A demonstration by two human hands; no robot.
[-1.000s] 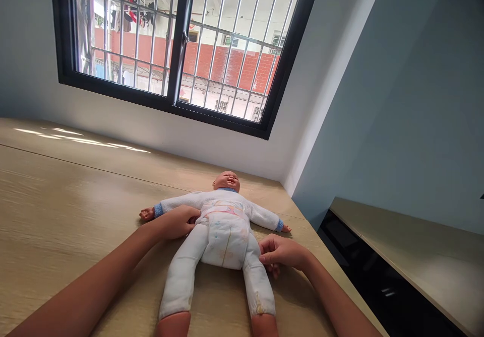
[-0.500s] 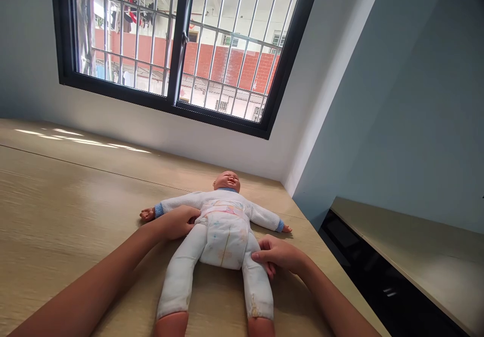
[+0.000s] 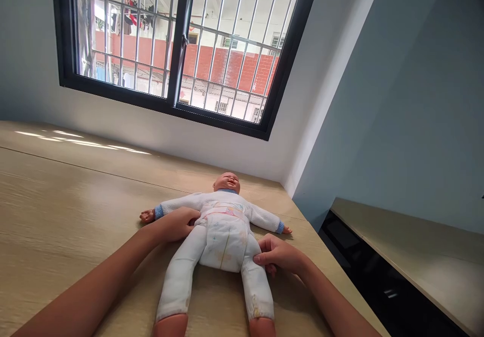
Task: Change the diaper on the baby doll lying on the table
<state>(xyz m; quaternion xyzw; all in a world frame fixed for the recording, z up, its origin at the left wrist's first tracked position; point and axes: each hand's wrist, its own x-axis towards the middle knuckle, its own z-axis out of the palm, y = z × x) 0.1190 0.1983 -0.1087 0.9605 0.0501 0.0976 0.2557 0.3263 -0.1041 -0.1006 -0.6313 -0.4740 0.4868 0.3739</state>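
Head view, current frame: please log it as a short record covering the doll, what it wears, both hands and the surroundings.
doll: face up, arms spread
diaper: around its hips
left hand: at the doll's waist, fingertips partly hidden
right hand: thumb against the nearer leg
table: wood-toned, under the doll
window: black-framed, bars outside

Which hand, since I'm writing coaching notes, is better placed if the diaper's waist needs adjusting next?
Probably the left hand: it is by the diaper's waist, while the right hand is lower, at the doll's thigh.
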